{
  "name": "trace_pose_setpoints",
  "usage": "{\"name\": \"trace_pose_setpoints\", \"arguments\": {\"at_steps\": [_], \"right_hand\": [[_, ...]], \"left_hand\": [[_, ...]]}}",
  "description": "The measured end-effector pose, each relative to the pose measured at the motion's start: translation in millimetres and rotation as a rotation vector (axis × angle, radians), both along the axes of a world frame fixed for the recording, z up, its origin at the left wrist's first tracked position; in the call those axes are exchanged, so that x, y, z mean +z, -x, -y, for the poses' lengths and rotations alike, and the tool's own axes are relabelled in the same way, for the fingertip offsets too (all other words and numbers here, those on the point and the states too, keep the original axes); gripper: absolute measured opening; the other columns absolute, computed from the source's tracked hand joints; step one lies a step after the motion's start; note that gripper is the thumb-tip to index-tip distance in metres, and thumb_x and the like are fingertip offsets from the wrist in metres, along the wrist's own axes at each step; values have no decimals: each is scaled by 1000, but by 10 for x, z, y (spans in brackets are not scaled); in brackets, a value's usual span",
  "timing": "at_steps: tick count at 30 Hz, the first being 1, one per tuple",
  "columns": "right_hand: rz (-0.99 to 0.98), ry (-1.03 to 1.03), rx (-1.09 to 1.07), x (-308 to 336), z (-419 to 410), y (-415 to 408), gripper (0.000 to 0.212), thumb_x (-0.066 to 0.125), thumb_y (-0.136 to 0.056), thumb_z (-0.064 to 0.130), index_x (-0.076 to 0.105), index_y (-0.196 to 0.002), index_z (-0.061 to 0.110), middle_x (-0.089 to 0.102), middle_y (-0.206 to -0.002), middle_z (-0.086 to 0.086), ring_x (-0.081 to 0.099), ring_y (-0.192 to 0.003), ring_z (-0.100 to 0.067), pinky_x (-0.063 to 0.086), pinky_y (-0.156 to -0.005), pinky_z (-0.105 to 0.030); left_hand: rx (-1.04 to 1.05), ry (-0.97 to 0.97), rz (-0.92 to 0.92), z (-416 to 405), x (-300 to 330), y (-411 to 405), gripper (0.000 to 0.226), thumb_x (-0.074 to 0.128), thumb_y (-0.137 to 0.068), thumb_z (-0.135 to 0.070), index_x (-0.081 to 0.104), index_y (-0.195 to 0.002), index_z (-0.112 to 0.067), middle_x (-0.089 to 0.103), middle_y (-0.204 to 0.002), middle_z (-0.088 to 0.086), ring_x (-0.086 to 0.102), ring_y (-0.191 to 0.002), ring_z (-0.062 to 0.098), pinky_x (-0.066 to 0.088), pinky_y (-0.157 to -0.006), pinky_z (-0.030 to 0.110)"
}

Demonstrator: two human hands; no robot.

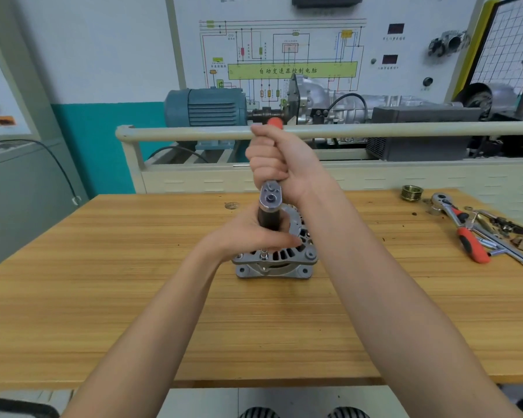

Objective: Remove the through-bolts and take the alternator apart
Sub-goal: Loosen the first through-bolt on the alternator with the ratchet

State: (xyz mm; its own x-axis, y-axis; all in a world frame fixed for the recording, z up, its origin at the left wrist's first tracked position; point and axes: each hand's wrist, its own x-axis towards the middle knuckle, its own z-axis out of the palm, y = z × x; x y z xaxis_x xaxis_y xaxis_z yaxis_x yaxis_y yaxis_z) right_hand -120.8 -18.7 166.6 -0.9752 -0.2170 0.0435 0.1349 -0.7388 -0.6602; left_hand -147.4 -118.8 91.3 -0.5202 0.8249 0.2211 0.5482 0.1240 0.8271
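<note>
**Trainee:** While both hands are on the tool, where does the alternator (277, 254) sit from the fingers?

**Instructor:** Directly beneath them, standing on the tabletop (103, 282). The right hand (280, 164) has its fingers curled tight round the ratchet (271, 196) handle, whose orange end pokes out above the fist. The left hand (254, 233) has its fingers wrapped round the dark socket (268, 218) just under the ratchet head, steadying it.

**Trainee:** So the long axis?

**Instructor:** Socket runs down from the left fingers into the housing; the handle runs away from the head, out beyond the right fingers. The left hand is nearer the alternator, touching its top. I judge the coming move is a swing of the handle about that upright axis. One through-bolt (264, 254) stands raised just below the left fingers.

**Trainee:** Any writing?

**Instructor:** None legible on the tool. Far behind the fingers, the wall board's green band reads 自动变速器控制电脑. A second ratchet (461, 227) lies well off to the right fingers' side.
</note>
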Motion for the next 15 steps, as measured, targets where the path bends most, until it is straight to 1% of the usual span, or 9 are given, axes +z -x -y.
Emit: {"name": "trace_pose_setpoints", "arguments": {"at_steps": [1,3,4,6,8,10,11,12,15], "right_hand": [[7,-51,61,1,-4,3,49,41,-99,23,32,-51,17,25,-34,7,18,-23,-2,13,-23,-12],[25,-55,71,4,19,8,47,42,-99,23,31,-54,18,26,-34,7,18,-23,-2,13,-22,-12],[27,0,17,4,32,12,46,43,-99,22,30,-56,19,25,-34,7,20,-22,-2,14,-22,-12],[12,161,-206,-17,55,34,44,46,-99,20,30,-57,19,23,-35,8,20,-23,-4,16,-23,-14],[-29,292,-428,-47,85,55,44,46,-99,20,31,-57,19,22,-36,8,18,-25,-5,16,-25,-16],[-56,314,-515,-55,99,50,44,45,-99,19,31,-57,18,21,-37,8,17,-26,-5,16,-26,-16],[-49,282,-489,-47,85,37,45,45,-98,19,31,-56,18,21,-37,8,17,-26,-6,16,-26,-17],[-35,236,-412,-36,59,22,46,46,-98,19,33,-54,18,22,-37,8,18,-26,-6,17,-26,-17],[11,106,-91,-7,-18,14,50,44,-99,20,33,-50,17,24,-37,6,21,-24,-6,18,-24,-17]], "left_hand": [[-41,43,-21,4,8,-5,40,72,-76,-11,45,-48,-16,45,-47,-5,41,-46,9,36,-52,16],[-11,2,-1,-33,2,-42,39,72,-69,-21,42,-44,-20,43,-44,-5,39,-44,10,35,-51,20],[32,-70,40,-65,-16,-62,35,69,-65,-24,42,-43,-21,43,-43,-5,39,-42,10,36,-52,24],[207,-259,135,-139,-68,-69,31,62,-67,-23,43,-42,-23,43,-40,-6,40,-39,11,36,-51,24],[450,-428,215,-228,-100,-41,32,58,-74,-12,45,-46,-20,44,-40,-5,40,-37,12,34,-47,24],[586,-488,223,-281,-103,-56,29,55,-79,-2,44,-55,-15,44,-43,-5,40,-38,10,34,-42,22],[580,-451,182,-277,-116,-56,29,56,-79,-1,44,-56,-14,44,-43,-5,41,-38,9,34,-41,20],[519,-384,134,-252,-130,-43,30,59,-78,-2,44,-56,-14,44,-44,-6,41,-39,7,35,-41,17],[135,-155,87,-77,-73,13,37,70,-74,-12,45,-47,-20,45,-45,-5,43,-44,9,38,-49,18]]}}
